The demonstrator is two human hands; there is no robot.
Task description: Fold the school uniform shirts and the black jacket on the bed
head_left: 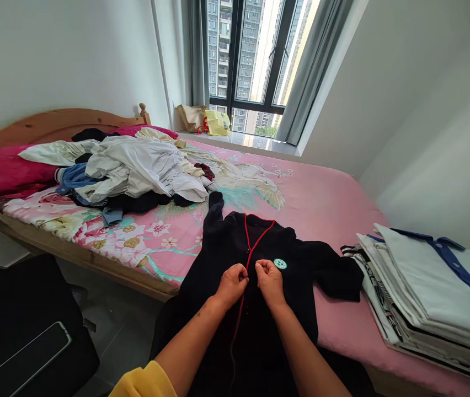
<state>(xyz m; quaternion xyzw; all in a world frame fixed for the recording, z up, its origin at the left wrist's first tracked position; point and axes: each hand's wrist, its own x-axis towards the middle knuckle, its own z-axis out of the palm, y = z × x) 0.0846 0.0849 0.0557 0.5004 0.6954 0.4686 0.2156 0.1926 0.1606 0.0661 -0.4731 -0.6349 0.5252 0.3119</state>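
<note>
A black cardigan with red trim and a round green badge lies spread on the pink bed, hanging over its near edge. My left hand is closed, pinching the left side of the red-edged front opening. My right hand is closed too, pinching the right side just across from it. Both hands meet at the middle of the garment, below the V neck.
A heap of unfolded clothes lies at the far left of the bed near the wooden headboard. A stack of folded shirts sits at the right. Bags rest on the window sill. A dark chair stands at lower left.
</note>
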